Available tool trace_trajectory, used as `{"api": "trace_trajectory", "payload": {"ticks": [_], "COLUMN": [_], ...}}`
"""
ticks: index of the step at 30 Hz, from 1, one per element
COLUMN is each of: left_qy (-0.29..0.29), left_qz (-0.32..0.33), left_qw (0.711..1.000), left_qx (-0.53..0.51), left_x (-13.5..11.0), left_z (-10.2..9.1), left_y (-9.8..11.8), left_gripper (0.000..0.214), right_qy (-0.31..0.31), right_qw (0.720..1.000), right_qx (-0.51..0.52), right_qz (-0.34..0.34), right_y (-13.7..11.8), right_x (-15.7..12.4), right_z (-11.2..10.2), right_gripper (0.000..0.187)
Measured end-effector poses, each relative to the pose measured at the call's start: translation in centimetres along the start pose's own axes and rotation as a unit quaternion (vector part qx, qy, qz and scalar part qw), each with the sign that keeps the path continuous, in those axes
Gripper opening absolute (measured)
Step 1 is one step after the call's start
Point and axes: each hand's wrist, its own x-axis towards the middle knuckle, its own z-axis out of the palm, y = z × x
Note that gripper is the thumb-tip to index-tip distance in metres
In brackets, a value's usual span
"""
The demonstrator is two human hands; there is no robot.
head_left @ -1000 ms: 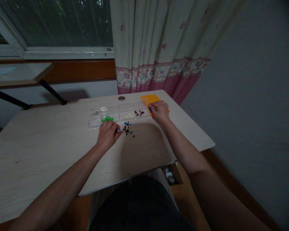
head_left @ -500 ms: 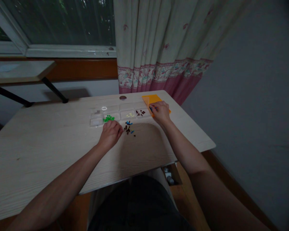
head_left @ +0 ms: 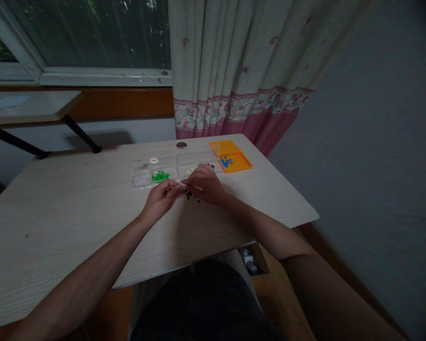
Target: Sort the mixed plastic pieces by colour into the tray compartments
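Observation:
My left hand (head_left: 161, 196) rests on the table with its fingers curled in a pinch; what it holds is too small to make out. My right hand (head_left: 204, 182) lies over a small pile of dark and blue loose pieces (head_left: 190, 194), fingers bent down onto them, fingertips almost meeting the left hand's. Just beyond both hands stands a clear divided tray (head_left: 144, 176) with green pieces (head_left: 159, 176) in one cell and pale pieces in another. An orange tray (head_left: 237, 161) at the far right holds blue pieces (head_left: 226, 161).
The light wooden table (head_left: 74, 213) ends near my body and at the right. A dark round cap (head_left: 181, 145) lies by its far edge. A curtain (head_left: 234, 71) and a window (head_left: 78, 33) are behind, and a shelf (head_left: 28, 106) stands at the left.
My right hand has left the orange tray and moved left to the loose pile beside my left hand. The blue pieces in the orange tray now show. The left hand barely moved.

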Motion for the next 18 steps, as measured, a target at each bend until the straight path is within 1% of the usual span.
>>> {"api": "trace_trajectory", "payload": {"ticks": [4, 7, 14, 16, 18], "left_qy": [0.000, -0.001, -0.025, -0.025, -0.021], "left_qz": [-0.029, -0.028, -0.019, -0.012, -0.003], "left_qw": [0.992, 0.987, 0.990, 0.992, 0.994], "left_qx": [-0.125, -0.161, -0.139, -0.122, -0.104], "left_x": [0.2, 0.2, 0.0, 0.0, 0.0], "left_z": [0.1, 0.0, 0.1, 0.1, 0.0], "left_y": [0.1, 0.0, -0.7, -0.8, -0.8], "left_gripper": [0.037, 0.043, 0.039, 0.039, 0.037], "right_qy": [0.006, 0.012, -0.028, -0.030, -0.038], "right_qw": [0.999, 0.999, 0.999, 0.999, 0.999], "right_qx": [0.030, 0.041, 0.030, 0.027, 0.016], "right_qz": [-0.014, -0.011, -0.004, -0.017, -0.019], "right_y": [-0.7, -0.7, -1.5, -1.3, -0.5], "right_x": [-0.4, -0.5, -0.5, -0.5, -0.4], "right_z": [0.9, 1.3, 1.4, 1.2, 0.9], "right_gripper": [0.023, 0.025, 0.023, 0.023, 0.023]}}
